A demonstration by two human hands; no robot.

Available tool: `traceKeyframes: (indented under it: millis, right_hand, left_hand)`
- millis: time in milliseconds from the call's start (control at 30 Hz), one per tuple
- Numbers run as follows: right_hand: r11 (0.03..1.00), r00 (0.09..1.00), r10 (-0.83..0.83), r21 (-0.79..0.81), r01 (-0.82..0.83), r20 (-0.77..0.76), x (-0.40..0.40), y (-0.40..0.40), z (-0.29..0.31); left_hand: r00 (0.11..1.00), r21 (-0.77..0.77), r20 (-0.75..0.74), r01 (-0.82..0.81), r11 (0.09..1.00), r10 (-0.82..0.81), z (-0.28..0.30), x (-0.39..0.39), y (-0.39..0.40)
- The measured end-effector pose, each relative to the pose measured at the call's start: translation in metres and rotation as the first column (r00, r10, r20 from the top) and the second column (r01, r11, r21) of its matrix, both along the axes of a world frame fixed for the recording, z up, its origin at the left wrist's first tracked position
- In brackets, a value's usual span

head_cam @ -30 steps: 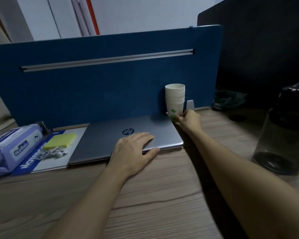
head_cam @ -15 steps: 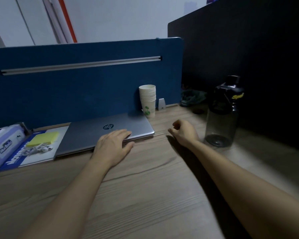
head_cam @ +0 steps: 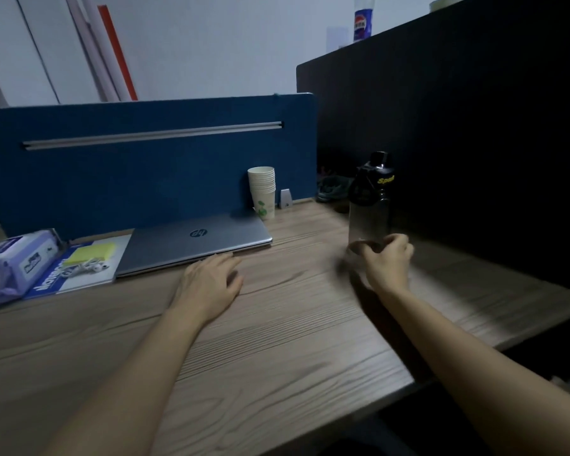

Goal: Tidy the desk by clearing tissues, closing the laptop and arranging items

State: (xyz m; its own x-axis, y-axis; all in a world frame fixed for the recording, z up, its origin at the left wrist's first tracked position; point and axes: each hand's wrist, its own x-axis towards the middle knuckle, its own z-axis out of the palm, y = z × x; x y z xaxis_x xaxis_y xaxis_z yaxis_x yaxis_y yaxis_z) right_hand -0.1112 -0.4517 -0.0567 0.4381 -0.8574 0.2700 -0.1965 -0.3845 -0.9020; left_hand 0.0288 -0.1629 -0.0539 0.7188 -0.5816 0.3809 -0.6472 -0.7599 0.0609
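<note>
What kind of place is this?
Probably an office desk in a cubicle: a blue divider panel stands behind a wooden desk, which holds a closed laptop and a stack of paper cups.

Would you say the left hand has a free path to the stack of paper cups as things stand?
Probably yes: the left hand lies open on the desk, with only the flat closed laptop between it and the stack of paper cups.

Two bare forearms reach forward from the bottom of the view. The left hand (head_cam: 208,284) lies palm down, fingers straight and relaxed, slightly spread. The right hand (head_cam: 387,261), further out and to the right, is blurred, its fingers curled inward.
</note>
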Motion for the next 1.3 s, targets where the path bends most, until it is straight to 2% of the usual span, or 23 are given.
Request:
traceKeyframes:
  millis: [67,333,733,967,1300]
  right_hand:
    - [0.999,0.999,-0.037,0.025,0.036,0.007,-0.002,-0.002,0.001]
    - [0.993,0.992,0.116,-0.024,-0.117,-0.053,0.026,-0.01,0.003]
    - [0.971,0.969,0.217,-0.079,-0.227,-0.116,0.133,-0.009,0.003]
    - [0.977,0.974,0.186,-0.086,-0.197,-0.129,0.206,-0.021,-0.001]
    - [0.986,0.975,0.124,-0.088,-0.142,-0.183,0.265,-0.028,-0.003]
  left_hand:
    - [1.0,0.003,0.002,-0.002,1.0,0.002,0.0,-0.004,0.002]
    - [1.0,-0.031,0.019,0.016,0.999,-0.015,-0.002,0.005,0.002]
    - [0.997,-0.129,-0.041,-0.062,0.99,0.057,-0.006,0.074,0.006]
    - [0.999,-0.183,-0.028,-0.044,0.982,0.039,-0.006,0.102,-0.002]
    - [0.996,-0.133,-0.087,-0.05,0.99,0.038,-0.008,0.104,-0.002]
